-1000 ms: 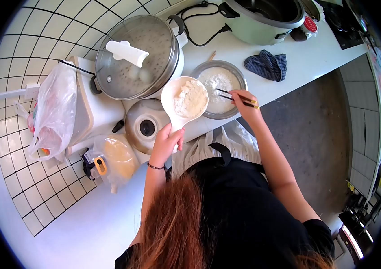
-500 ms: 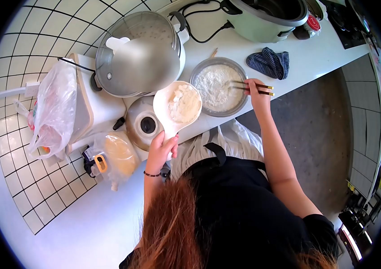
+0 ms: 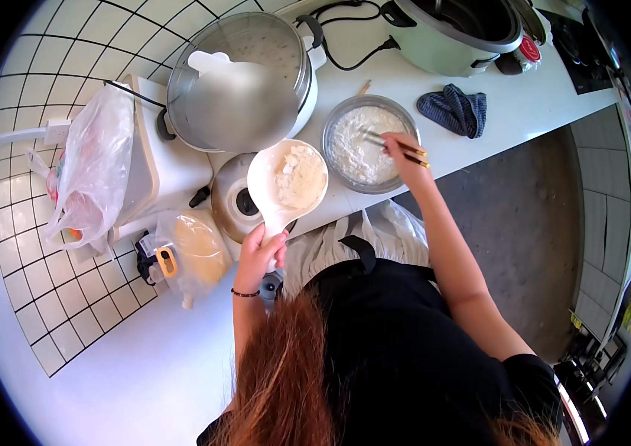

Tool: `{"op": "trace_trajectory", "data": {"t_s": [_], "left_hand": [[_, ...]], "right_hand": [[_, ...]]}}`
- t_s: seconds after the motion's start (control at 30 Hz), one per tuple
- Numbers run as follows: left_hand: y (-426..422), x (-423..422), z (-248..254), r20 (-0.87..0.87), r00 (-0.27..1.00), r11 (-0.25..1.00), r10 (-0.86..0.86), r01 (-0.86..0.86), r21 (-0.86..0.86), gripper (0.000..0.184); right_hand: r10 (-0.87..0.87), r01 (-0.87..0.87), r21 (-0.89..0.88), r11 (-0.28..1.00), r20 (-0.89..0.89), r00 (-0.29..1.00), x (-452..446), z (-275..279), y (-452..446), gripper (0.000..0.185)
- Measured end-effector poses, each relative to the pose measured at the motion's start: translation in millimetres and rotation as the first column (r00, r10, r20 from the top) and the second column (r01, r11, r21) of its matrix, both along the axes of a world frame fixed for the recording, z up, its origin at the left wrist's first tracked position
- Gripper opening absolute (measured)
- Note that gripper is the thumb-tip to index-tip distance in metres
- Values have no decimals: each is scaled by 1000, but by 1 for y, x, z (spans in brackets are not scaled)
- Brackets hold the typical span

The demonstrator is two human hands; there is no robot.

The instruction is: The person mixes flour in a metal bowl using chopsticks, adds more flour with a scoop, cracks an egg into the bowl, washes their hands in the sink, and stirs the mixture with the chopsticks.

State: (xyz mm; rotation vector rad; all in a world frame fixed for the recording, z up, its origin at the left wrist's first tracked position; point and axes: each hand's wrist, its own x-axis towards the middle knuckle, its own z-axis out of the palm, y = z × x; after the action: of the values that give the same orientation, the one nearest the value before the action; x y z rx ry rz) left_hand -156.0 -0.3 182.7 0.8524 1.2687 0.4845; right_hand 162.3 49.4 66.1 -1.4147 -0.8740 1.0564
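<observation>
My left hand (image 3: pixel 262 251) is closed around the handle of a white ladle-shaped scoop (image 3: pixel 260 178), which holds a heap of pale flour (image 3: pixel 301 178). The scoop is over a round metal lid (image 3: pixel 224 195) with a black knob. In my right hand (image 3: pixel 406 154) is a pair of chopsticks (image 3: pixel 413 149) with gold ends. Their tips reach into a metal bowl (image 3: pixel 328 126) on the counter, among white flour (image 3: pixel 356 152) that looks loose and lumpy.
A large steamer pot (image 3: pixel 302 111) with a glass lid stands behind the scoop. A green cooker (image 3: pixel 449 48), its cord and a dark striped cloth (image 3: pixel 455 111) are at the back. Plastic bags (image 3: pixel 96 171) lie left, near a bag of yellow meal (image 3: pixel 200 249). The counter edge runs before me.
My right hand and the chopsticks have moved left and inward over the bowl. The view has shifted slightly; the scoop stays in my left hand.
</observation>
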Motion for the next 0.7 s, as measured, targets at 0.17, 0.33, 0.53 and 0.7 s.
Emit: {"op": "trace_trajectory", "data": {"t_s": [0.17,0.33,0.53,0.7], "left_hand": [[-4,-12,12,-10,999,999,34,-34,-4,13],[-9,-30,29,-25,995,995,96,-96,-5,13],[-19,-63,58,-30,983,983,182,-181,40,13],[-32,-94,85,43,951,944,306,-309,118,15]], "right_hand": [[10,-23,-233,972,-59,998,14,13,-1,16],[141,-155,-163,974,-95,985,-7,18,0,16],[-54,71,-209,975,83,995,30,15,-1,18],[94,-85,-251,964,21,995,-3,22,1,16]]}}
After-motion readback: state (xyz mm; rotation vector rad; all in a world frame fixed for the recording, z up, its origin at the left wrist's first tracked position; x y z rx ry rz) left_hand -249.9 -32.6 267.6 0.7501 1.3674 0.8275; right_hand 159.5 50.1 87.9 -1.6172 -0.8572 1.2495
